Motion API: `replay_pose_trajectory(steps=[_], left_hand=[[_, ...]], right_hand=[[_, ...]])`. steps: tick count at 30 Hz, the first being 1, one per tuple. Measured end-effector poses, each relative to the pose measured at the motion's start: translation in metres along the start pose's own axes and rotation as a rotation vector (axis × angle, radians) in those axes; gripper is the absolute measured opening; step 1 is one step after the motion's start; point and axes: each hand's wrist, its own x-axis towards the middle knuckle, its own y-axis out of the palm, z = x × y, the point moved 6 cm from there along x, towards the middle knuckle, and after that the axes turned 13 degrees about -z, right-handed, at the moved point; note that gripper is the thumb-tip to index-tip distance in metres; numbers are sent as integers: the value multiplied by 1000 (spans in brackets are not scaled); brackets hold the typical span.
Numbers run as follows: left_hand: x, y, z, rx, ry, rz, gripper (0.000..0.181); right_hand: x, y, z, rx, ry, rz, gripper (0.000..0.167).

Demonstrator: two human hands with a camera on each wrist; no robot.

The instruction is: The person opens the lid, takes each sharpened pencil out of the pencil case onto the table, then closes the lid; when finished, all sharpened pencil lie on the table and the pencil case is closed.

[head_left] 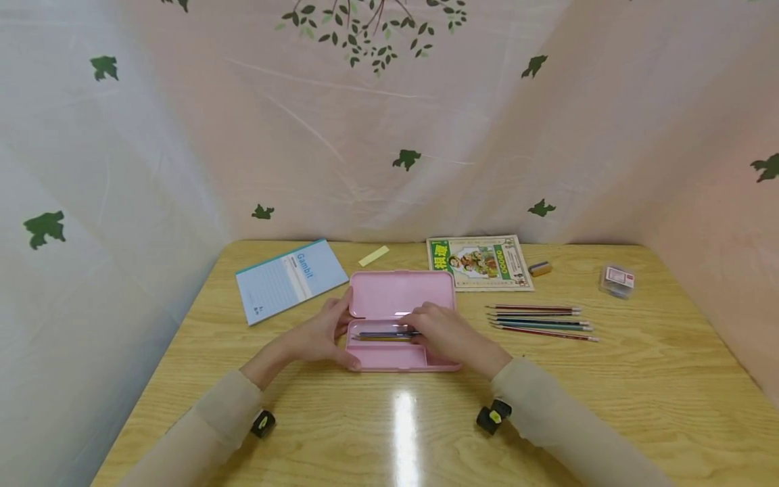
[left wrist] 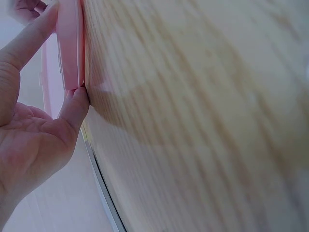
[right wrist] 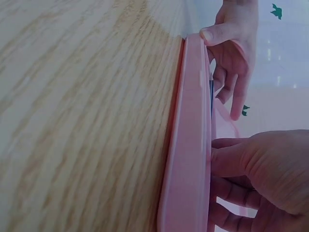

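A pink pencil case (head_left: pixel 403 293) lies with its lid folded back on the wooden table. Several pencils (head_left: pixel 383 335) lie lengthwise in its rear compartment. My left hand (head_left: pixel 316 333) grips the case's left end, thumb at the front corner and fingers farther back; the left wrist view shows its fingers against the pink side (left wrist: pixel 70 43). My right hand (head_left: pixel 447 330) reaches into the right part of the case, its curled fingers at the pencils' right ends. In the right wrist view the fingertips are hidden behind the case's front wall (right wrist: pixel 188 135).
Right of the case lie several more pencils (head_left: pixel 541 323). Behind are a blue notebook (head_left: pixel 292 281), a yellow strip (head_left: pixel 374 256), a picture booklet (head_left: pixel 481 264) and a small eraser-like block (head_left: pixel 539 268). A small clear box (head_left: pixel 617 281) sits far right. Patterned cloth (head_left: pixel 341 169) hangs behind the table.
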Motion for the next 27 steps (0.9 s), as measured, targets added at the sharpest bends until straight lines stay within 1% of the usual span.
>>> replay_pose_trajectory(steps=[4,7,9,16,27], left_hand=[[0,0,0,-6,-5,-2,143],[0,-1,0,-15,-20,-4,143],[0,-1,0,-16,-17,-4,143],[1,0,0,-15,-22,-2,143],[0,0,0,-54,4,5,142]], right_hand=[[1,-1,2,-9,-8,1,29],[0,-2,3,-16,-26,-11,26],[0,-2,3,-17,-32,-21,25],[-1,-1,2,-11,-22,-42,26],[-2,2,2,-23,-27,-55,21]])
